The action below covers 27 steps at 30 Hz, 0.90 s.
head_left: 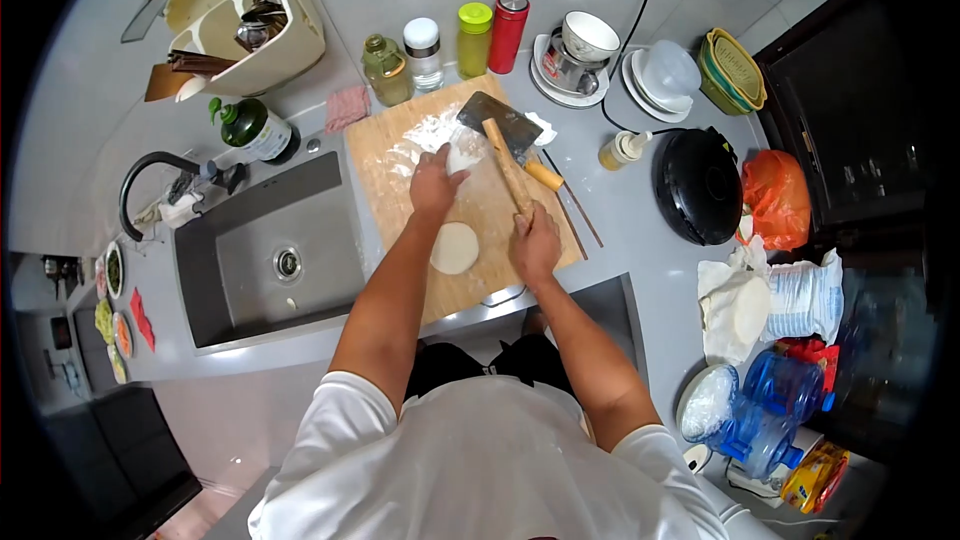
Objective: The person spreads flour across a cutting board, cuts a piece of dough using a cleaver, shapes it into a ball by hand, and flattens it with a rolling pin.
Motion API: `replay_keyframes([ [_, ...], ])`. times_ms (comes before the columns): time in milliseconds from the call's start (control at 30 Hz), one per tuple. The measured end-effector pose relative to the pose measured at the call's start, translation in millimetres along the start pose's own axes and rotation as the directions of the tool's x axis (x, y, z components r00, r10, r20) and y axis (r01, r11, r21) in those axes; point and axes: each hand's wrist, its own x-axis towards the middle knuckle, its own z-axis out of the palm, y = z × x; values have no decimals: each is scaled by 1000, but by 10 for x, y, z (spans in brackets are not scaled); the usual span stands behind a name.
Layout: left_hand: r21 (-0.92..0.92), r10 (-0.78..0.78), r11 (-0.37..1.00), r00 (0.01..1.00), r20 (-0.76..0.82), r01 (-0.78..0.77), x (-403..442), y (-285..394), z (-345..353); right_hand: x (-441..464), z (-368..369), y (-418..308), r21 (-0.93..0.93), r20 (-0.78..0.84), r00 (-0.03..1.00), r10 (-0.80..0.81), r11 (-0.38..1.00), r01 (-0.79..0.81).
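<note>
My right hand (537,243) is wrapped round the near end of a wooden rolling pin (507,168), which points away from me over the cutting board (390,202). My left hand (435,183) is low over the board, thumb and fingers apart, at the edge of a pale, flour-dusted patch (466,152) that looks like dough. A flat round of dough (455,248) lies nearer to me, between my forearms. Beyond the rolling pin is a cleaver (490,115), its yellow wooden handle (543,175) to the right. Loose flour (437,130) whitens the far part of the board.
Left of the board is a sink (250,240) with a black tap (150,165). Bottles and a red flask (509,33) line the wall. To the right are chopsticks (575,202), a squeeze bottle (622,150), a black round appliance (697,186) and an open flour bag (735,310).
</note>
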Motion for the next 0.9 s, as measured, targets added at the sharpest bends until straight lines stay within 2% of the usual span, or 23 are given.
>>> replay_keyframes([
  [67, -13, -11, 1000, 999, 46, 11, 53, 146, 21, -4, -11, 6, -14, 37, 999, 18, 1000, -18],
  [167, 93, 2, 996, 997, 72, -9, 133, -135, 316, -39, -38, 19, -40, 40, 999, -28, 999, 30],
  [267, 49, 106, 993, 990, 87, -111, 63, -249, 224, -74, -46, 78, -37, 3, 987, -161, 986, 161],
  [367, -289, 17, 956, 975, 223, 49, -84, -321, -55, -79, -76, 58, -67, 24, 987, -156, 985, 158],
  [467, -387, 112, 921, 921, 374, 45, -495, -201, -465, -86, -29, 103, -95, -5, 983, -186, 978, 185],
  [500, -391, 100, 918, 917, 387, 65, -675, -71, -646, -92, -2, 106, -116, -22, 982, -185, 977, 181],
  [533, -317, 237, 939, 917, 320, -132, -808, -162, -606, -92, 4, 85, -121, -25, 983, -180, 977, 176],
  [600, -128, 508, 861, 832, 221, -492, -1070, -310, -510, -113, -7, 69, -137, -28, 984, -174, 976, 169],
  [700, 219, 407, 849, 861, 305, -480, -1564, -123, -610, -101, 33, 113, -145, -36, 981, -189, 973, 182],
  [800, 156, 318, 870, 774, 547, -467, -1680, 141, -690, -110, 5, 86, -133, -18, 981, -191, 973, 187],
  [833, 150, 367, 854, 780, 507, -498, -1689, 82, -605, -118, 4, 74, -130, -12, 982, -190, 974, 187],
  [900, 239, 257, 888, 857, 447, -392, -1531, 41, -500, -133, -7, 69, -127, 0, 983, -185, 975, 184],
])
